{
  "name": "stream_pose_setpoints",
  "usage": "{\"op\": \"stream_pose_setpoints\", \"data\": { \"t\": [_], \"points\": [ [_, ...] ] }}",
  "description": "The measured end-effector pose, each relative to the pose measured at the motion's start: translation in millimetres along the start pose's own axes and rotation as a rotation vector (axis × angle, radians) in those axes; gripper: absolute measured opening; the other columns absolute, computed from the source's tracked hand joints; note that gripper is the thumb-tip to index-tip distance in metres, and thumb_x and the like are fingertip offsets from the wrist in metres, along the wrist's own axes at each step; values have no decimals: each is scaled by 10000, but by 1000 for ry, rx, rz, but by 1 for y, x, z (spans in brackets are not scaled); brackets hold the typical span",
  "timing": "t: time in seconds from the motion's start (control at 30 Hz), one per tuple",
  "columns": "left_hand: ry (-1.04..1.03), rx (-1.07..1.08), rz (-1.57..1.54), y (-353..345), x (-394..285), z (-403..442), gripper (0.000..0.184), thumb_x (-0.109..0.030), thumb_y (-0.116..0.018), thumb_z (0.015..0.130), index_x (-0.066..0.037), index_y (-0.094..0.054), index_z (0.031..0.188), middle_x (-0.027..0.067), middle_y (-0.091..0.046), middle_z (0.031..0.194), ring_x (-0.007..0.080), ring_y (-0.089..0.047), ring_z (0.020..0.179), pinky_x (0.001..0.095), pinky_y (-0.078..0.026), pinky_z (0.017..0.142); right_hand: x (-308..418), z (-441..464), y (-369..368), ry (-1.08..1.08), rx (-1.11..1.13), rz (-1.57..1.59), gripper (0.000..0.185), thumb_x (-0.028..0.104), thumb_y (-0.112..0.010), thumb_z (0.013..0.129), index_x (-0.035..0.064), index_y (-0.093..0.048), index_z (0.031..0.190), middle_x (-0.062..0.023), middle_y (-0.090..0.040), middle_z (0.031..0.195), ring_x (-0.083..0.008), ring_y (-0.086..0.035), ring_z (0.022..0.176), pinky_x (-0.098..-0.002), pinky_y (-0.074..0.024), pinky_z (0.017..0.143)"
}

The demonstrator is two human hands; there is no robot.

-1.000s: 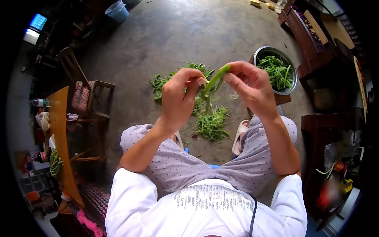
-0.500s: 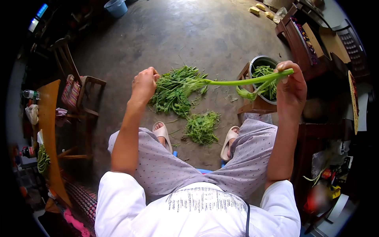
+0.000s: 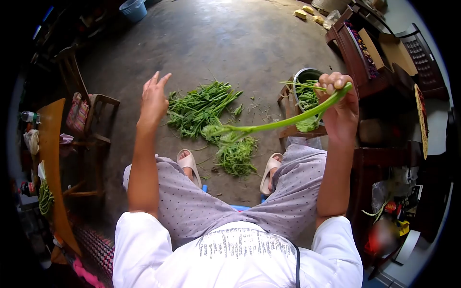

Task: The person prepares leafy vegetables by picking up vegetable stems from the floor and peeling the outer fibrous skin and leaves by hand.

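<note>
My right hand [image 3: 341, 103] is closed around one end of a long leafy green stalk [image 3: 273, 126]. The stalk slants down to the left, its feathery tip hanging over the greens on the floor. Off to the left, my left hand [image 3: 154, 101] is raised with its fingers apart and nothing in it. A large pile of leafy greens [image 3: 209, 103] lies on the floor beside that hand. Nearer my feet is a smaller heap of stringy green strips [image 3: 237, 156]. Behind my right hand, a metal pot [image 3: 298, 77] of picked greens [image 3: 307, 96] is partly hidden.
The pot rests on a wooden stool [image 3: 286, 102]. A chair [image 3: 72, 77] and a wooden tabletop [image 3: 50, 144] stand at left. A blue bucket [image 3: 133, 10] is at the back left. Dark wooden furniture [image 3: 343, 41] lines the right side. Slippers [image 3: 191, 165] are on my feet.
My left hand has gone from closed to fingers spread and moved left. The stalk's far end has dropped lower, and the right hand's grip on it has shifted. The view has turned slightly.
</note>
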State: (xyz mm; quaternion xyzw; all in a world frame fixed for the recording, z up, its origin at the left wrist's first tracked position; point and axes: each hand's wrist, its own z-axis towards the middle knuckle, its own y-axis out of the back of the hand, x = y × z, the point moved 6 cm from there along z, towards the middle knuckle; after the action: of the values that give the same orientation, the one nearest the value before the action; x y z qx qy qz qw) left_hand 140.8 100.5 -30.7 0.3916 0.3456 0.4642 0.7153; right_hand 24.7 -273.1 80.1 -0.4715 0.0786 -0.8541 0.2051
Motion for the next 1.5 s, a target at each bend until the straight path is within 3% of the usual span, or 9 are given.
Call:
{"op": "stream_pose_setpoints", "data": {
  "t": [0.07, 0.13, 0.2, 0.4, 0.53, 0.6, 0.8, 0.97, 1.5],
  "points": [
    [-80, 30, -8, 28, -31, 8, 353, 1, -583, 776, -112, -628, 1108, 150, -617, 1113, 291, -588, 1032, 337, -454, 886, -4, 0, -6, -21, 41, 1, 207, 107, -603, 871, 1, -542, 1038, -44, -493, 974, -133, -457, 871, -273, -356, 824],
    [382, 570, -544, 29, -52, 7, 412, 58, -518, 779, -69, -576, 1166, 137, -566, 1216, 263, -545, 1117, 289, -420, 938, -11, 0, -15, -79, 91, -7, 227, 118, -591, 882, -5, -543, 1067, -52, -512, 979, -128, -481, 865, -256, -374, 800],
    [-68, 253, -819, 42, -90, 3, 402, 53, -464, 806, -45, -559, 1185, 123, -599, 1166, 220, -569, 1082, 281, -443, 897, -18, 0, -20, -74, 127, -24, 217, 104, -571, 895, -6, -547, 1082, -64, -545, 1002, -129, -508, 888, -247, -396, 798],
    [-251, 769, -1470, 64, -186, -36, 343, -225, -509, 940, 34, -558, 1160, 114, -654, 1008, 178, -630, 936, 280, -502, 825, -41, -1, -45, -225, 136, -66, 220, 132, -563, 908, 6, -556, 1089, -39, -593, 1018, -101, -529, 938, -247, -414, 846],
    [-124, 799, -1499, 63, -188, -36, 298, -227, -589, 902, 10, -624, 1080, 76, -670, 911, 122, -636, 826, 244, -514, 757, -49, 2, -51, -344, -32, -148, 247, 168, -592, 904, 15, -565, 1096, -26, -596, 1016, -66, -524, 905, -219, -423, 801],
    [215, 853, -1695, 62, -181, -37, 230, -191, -611, 889, -38, -649, 1056, 30, -655, 859, 83, -624, 789, 235, -529, 704, -44, 6, -52, -283, -109, -345, 238, 175, -602, 900, 14, -579, 1073, -21, -605, 980, -52, -519, 858, -207, -423, 751],
    [658, 555, -1830, 44, -148, -30, 234, -204, -606, 892, -40, -623, 1059, 32, -641, 876, 115, -641, 792, 257, -572, 707, -51, -9, -57, -366, -144, -517, 179, 179, -630, 884, 3, -637, 917, 42, -566, 737, -10, -476, 672, -157, -376, 590],
    [676, 406, -1814, 41, -135, -28, 196, -186, -615, 887, -44, -623, 1022, 35, -639, 880, 121, -641, 798, 278, -570, 734, -85, -33, -79, -792, 98, -331, 205, 172, -642, 874, -18, -637, 950, 23, -587, 771, -12, -496, 666, -156, -395, 580],
    [616, 308, -1704, 48, -138, -31, 142, -137, -670, 845, -36, -607, 923, 32, -645, 846, 100, -634, 760, 263, -563, 714, -94, -39, -82, -848, 36, -216, 221, 170, -664, 858, -34, -658, 941, 1, -617, 767, -40, -534, 697, -176, -433, 605]
  ]
}}
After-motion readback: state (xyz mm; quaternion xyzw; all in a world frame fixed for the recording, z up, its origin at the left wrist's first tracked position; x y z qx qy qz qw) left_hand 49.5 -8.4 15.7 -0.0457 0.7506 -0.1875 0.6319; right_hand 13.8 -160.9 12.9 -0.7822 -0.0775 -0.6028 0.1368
